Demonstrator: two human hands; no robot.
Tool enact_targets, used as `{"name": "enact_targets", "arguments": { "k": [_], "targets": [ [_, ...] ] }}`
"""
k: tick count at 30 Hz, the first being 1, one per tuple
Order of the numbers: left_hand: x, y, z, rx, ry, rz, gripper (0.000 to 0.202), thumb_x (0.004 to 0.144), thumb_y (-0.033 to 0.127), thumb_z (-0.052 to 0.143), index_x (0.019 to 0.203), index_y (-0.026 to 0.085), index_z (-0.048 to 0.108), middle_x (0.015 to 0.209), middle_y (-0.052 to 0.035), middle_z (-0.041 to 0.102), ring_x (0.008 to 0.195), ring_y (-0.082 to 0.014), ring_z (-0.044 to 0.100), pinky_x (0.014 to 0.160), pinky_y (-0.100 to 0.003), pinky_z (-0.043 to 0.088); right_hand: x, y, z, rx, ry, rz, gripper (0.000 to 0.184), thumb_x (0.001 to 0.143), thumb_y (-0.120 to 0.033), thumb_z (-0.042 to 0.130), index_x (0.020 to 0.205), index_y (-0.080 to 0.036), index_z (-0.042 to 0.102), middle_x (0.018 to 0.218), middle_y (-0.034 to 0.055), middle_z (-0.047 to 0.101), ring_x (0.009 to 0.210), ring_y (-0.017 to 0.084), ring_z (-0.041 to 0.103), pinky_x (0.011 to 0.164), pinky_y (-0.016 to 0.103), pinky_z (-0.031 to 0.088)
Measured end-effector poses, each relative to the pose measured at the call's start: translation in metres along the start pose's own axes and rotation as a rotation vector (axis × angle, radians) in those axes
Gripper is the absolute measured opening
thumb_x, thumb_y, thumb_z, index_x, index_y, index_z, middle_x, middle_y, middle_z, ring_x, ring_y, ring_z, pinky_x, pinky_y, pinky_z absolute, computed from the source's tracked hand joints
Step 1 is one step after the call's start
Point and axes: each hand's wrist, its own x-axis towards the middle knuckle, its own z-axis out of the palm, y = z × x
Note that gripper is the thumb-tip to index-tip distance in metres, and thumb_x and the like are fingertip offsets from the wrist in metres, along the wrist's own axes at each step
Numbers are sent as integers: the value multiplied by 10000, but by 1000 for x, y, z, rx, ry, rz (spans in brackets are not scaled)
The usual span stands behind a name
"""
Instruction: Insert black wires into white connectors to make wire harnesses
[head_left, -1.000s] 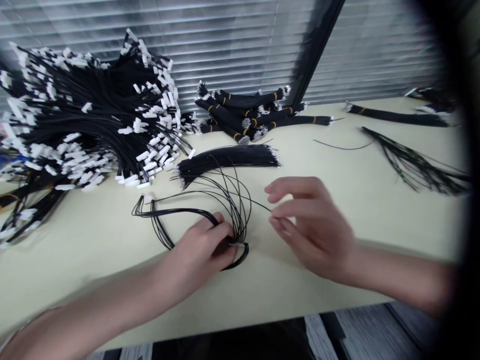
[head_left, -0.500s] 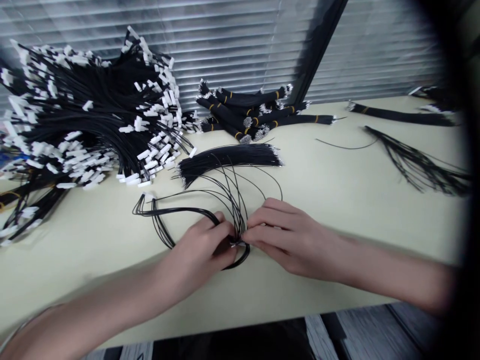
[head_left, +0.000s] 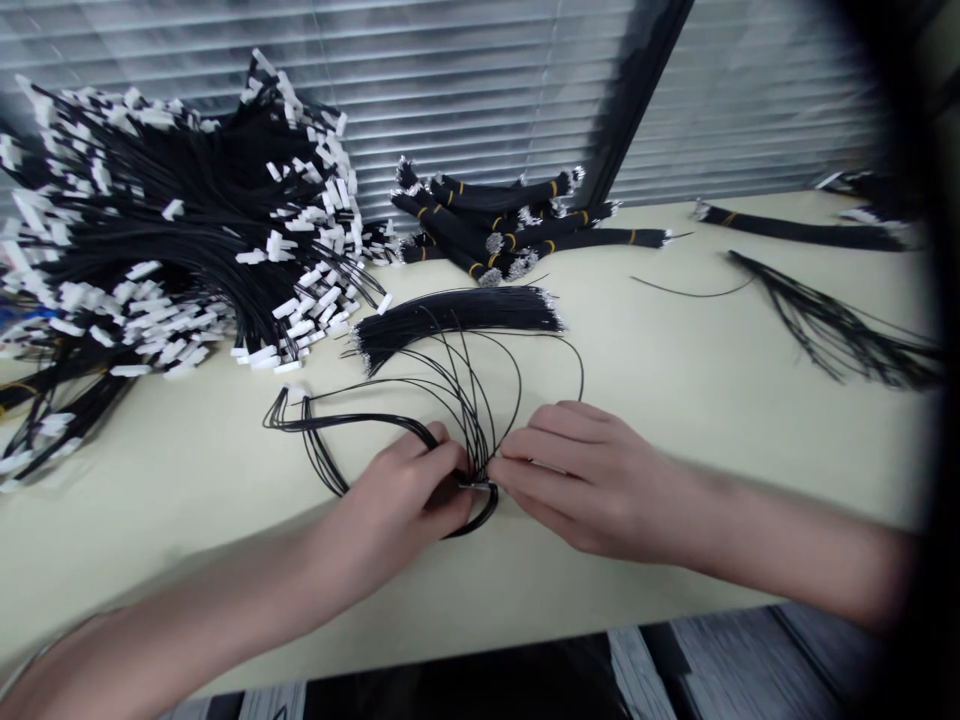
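1. The left hand point(head_left: 412, 490), at lower centre of the frame, is closing its fingers around a black wire harness point(head_left: 360, 418), gripping it beside a small connector point(head_left: 474, 486).
2. The harness is lying at centre left, its strands looping out past the hand; a white connector point(head_left: 297, 393) is sitting at its far end.
3. The right hand point(head_left: 592, 480), right of centre, is pinching its fingertips together just beside the small connector and is holding a thin black wire point(head_left: 582, 372) that is arcing above it; the exact tip is too small to tell.
4. Above the hands, a loose wire bundle point(head_left: 465, 314) is resting on the pale counter point(head_left: 660, 360).
5. A pile of white-ended harnesses point(head_left: 202, 190) is filling the upper left.
6. Yellow-banded bundles point(head_left: 517, 197) are lying at upper centre, before the blinds point(head_left: 465, 90).
7. Dark loose wires point(head_left: 832, 315) are spreading at the right.
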Motion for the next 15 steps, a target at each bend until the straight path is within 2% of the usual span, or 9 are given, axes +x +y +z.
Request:
{"name": "enact_targets", "arguments": {
  "k": [6, 15],
  "targets": [
    [1, 0, 0, 3, 6, 11, 162, 846, 155, 546, 737, 189, 431, 785, 9, 450, 686, -132, 453, 564, -248, 351, 0, 0, -2, -80, -10, -41, 88, 854, -121, 550, 875, -124, 636, 757, 20, 573, 700, 154, 425, 612, 295, 342],
    [0, -1, 1, 16, 10, 23, 141, 856, 175, 525, 745, 190, 441, 784, 4, 449, 692, -139, 461, 563, -249, 358, 3, -1, -3, -103, -8, -45, 127, 886, -108, 505, 920, -108, 627, 784, 41, 590, 716, 156, 439, 627, 294, 345]
  ]
}}
